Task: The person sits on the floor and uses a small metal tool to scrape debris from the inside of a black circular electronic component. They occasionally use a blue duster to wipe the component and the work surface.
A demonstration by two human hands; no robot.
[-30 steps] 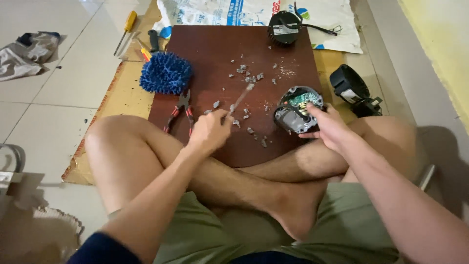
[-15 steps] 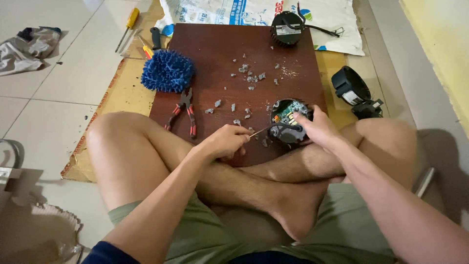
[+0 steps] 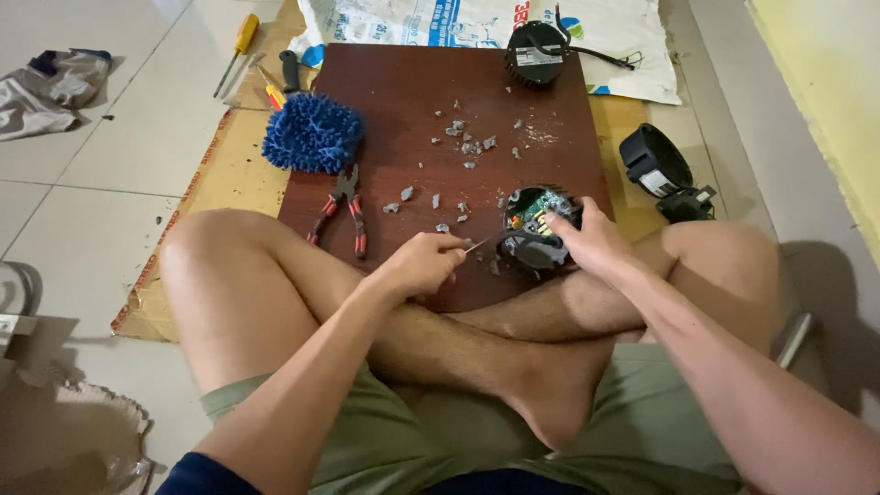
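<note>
Right hand (image 3: 591,240) gripping round housing (image 3: 536,229) at board (image 3: 385,101) lower-right edge; left hand (image 3: 423,264) pinching probe (image 3: 490,239) into exposed circuit.

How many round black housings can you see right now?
3: one round black housing under the right hand, one at the board's far edge, one off the board's right side. Others may be hidden.

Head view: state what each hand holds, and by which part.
Left hand grips a thin metal tool by its near end, the tip at the round black housing. Right hand clasps that housing by its right rim, fingers over the edge.
</note>
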